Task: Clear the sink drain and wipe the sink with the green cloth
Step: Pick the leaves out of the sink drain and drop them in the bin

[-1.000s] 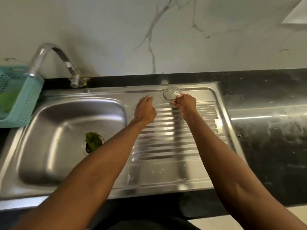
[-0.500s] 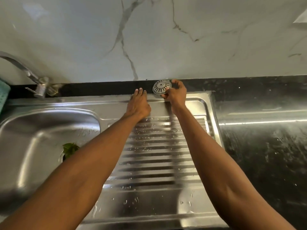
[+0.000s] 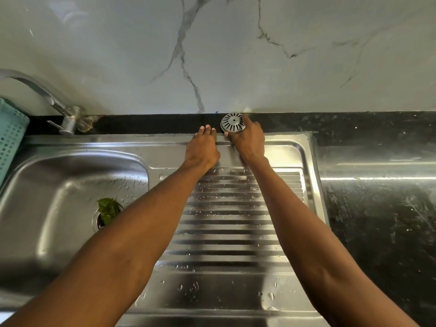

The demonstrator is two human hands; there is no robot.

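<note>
A round metal drain strainer point(image 3: 232, 122) stands tilted on the black ledge behind the sink, against the wall. My right hand point(image 3: 249, 142) holds it by its lower right edge with fingers and thumb. My left hand point(image 3: 203, 149) lies flat with straight fingers on the back rim of the steel sink point(image 3: 118, 145), just left of the strainer. Down in the basin, green leaves point(image 3: 108, 210) sit in the uncovered drain hole point(image 3: 98, 220). The green cloth is not in view.
A ribbed steel drainboard point(image 3: 231, 223) with water drops runs under both forearms. The tap point(image 3: 68, 121) stands at the back left, a teal perforated basket point(image 3: 9, 138) at the left edge. Black wet counter point(image 3: 377, 220) lies to the right, marble wall behind.
My right hand has carried the strainer from the drainboard's back edge up onto the black ledge by the wall. My left hand slid forward to the sink's back rim.
</note>
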